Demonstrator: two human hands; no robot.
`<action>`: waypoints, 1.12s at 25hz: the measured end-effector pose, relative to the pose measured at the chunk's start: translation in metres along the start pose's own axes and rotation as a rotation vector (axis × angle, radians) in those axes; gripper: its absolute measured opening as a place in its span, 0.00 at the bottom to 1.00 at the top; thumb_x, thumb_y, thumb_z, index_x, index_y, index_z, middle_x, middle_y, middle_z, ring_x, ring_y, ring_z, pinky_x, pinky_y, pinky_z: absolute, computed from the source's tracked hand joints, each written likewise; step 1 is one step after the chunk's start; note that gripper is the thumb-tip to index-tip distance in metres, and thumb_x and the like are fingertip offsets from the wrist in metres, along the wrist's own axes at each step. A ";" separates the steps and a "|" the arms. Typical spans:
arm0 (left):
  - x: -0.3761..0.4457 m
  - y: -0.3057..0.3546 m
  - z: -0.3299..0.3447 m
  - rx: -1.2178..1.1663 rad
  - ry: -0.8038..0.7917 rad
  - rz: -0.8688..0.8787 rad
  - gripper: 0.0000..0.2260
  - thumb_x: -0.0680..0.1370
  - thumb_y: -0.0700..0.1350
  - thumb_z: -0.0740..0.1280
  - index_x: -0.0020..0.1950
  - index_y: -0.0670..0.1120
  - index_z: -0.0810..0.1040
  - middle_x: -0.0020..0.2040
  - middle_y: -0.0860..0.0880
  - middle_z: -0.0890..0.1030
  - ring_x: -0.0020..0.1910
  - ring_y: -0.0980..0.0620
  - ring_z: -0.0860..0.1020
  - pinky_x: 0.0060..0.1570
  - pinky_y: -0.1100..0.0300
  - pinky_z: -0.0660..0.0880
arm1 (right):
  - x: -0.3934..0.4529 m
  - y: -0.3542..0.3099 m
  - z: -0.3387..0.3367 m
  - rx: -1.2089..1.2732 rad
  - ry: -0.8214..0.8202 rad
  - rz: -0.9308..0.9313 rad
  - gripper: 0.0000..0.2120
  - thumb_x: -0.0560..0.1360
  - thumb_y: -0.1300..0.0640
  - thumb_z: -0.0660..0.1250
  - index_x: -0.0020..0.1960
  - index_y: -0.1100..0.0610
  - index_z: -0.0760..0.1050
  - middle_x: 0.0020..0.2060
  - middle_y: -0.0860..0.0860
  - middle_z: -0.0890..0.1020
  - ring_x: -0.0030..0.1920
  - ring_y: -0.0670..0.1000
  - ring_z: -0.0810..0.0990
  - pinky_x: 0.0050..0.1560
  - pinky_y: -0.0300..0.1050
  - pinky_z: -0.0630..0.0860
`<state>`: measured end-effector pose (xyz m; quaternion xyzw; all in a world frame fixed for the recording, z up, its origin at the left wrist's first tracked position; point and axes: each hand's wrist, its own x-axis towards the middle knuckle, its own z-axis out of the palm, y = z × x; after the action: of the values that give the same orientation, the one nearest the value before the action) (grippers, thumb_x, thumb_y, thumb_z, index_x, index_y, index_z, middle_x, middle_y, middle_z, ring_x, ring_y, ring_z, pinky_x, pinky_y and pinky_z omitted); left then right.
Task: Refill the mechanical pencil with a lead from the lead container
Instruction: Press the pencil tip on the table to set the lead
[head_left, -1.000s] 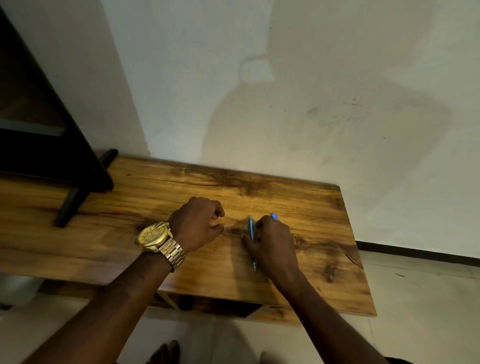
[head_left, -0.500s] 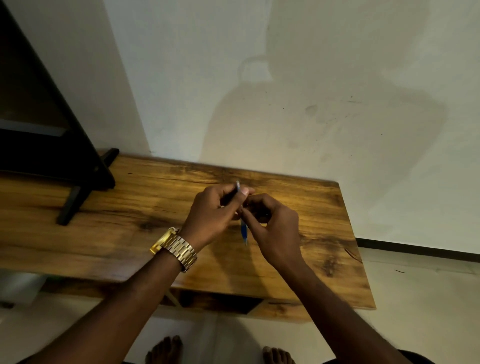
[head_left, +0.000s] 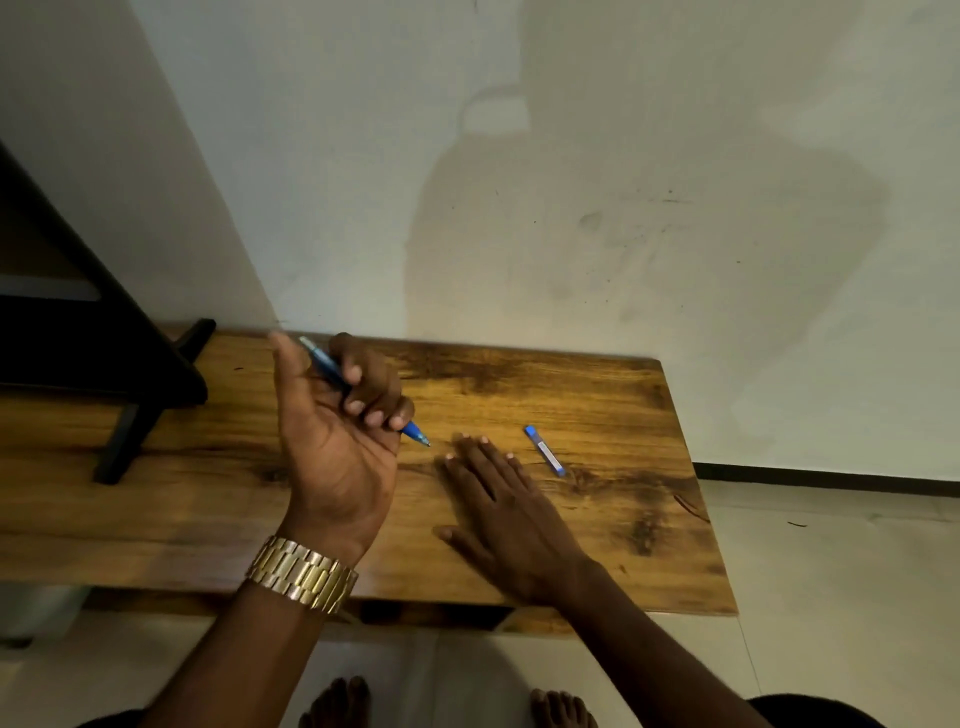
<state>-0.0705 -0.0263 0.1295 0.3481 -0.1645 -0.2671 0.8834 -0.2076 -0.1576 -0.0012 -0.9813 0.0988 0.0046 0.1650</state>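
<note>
Wooden bench (head_left: 597, 395) now: left hand (head_left: 337, 447) has lifted the pencil (head_left: 332, 376); right hand (head_left: 498, 509) lies flat beside the lead container (head_left: 544, 450), so lead's next.

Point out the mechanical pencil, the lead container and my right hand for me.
mechanical pencil (head_left: 415, 433), head view, blue barrel near the tip.
lead container (head_left: 544, 450), head view, middle of the tube.
right hand (head_left: 498, 506), head view, back of the hand.

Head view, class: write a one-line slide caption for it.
Left hand grips the blue mechanical pencil; right hand lies flat beside the lead container on the wooden table.
</note>
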 end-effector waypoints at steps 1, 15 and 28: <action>-0.003 0.003 -0.002 -0.014 -0.023 -0.004 0.27 0.88 0.64 0.48 0.37 0.50 0.68 0.29 0.55 0.63 0.28 0.56 0.61 0.31 0.59 0.61 | -0.001 0.002 0.006 -0.024 -0.016 -0.011 0.38 0.86 0.30 0.49 0.90 0.47 0.45 0.90 0.50 0.42 0.89 0.53 0.38 0.89 0.57 0.44; 0.005 -0.020 -0.008 -0.148 -0.006 -0.106 0.21 0.85 0.57 0.45 0.33 0.52 0.56 0.28 0.53 0.54 0.27 0.53 0.53 0.26 0.58 0.54 | 0.001 0.008 0.020 -0.059 0.063 0.001 0.36 0.86 0.29 0.49 0.89 0.43 0.48 0.90 0.47 0.45 0.89 0.49 0.39 0.88 0.58 0.47; 0.000 0.008 0.010 -0.142 -0.046 -0.025 0.23 0.85 0.59 0.41 0.32 0.53 0.55 0.27 0.54 0.53 0.25 0.54 0.51 0.26 0.61 0.55 | 0.001 0.009 0.021 -0.033 0.084 0.016 0.36 0.85 0.28 0.49 0.89 0.42 0.49 0.90 0.46 0.46 0.89 0.48 0.40 0.88 0.57 0.46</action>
<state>-0.0719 -0.0266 0.1422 0.2806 -0.1609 -0.2971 0.8984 -0.2082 -0.1597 -0.0243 -0.9824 0.1132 -0.0338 0.1445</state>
